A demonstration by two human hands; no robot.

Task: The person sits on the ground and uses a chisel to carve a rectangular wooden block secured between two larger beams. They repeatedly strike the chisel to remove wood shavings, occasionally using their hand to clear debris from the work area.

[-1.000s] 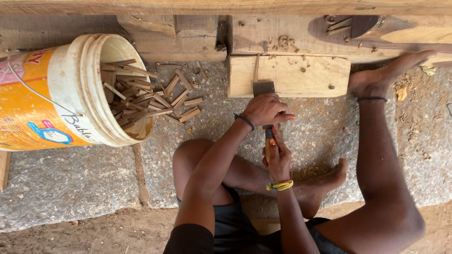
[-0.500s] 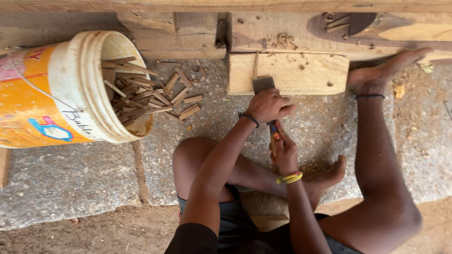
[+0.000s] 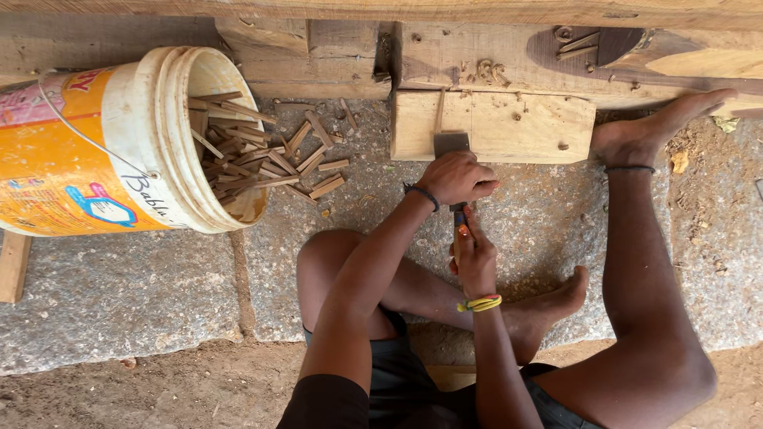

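Both hands' grip closed tight round chisel (image 3: 453, 159): left hand (image 3: 457, 178) above right hand (image 3: 474, 260).

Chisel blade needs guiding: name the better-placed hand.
Left. The left hand grips the chisel just behind its blade at the wooden block; the right hand holds the handle farther back.

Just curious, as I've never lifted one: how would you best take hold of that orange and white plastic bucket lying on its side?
Probably by the thin wire handle arching over the orange and white plastic bucket, coming from above. The bucket lies tipped on the stone slab, mouth to the right, with small wooden pieces spilling out, so lifting the rim first should keep them in.
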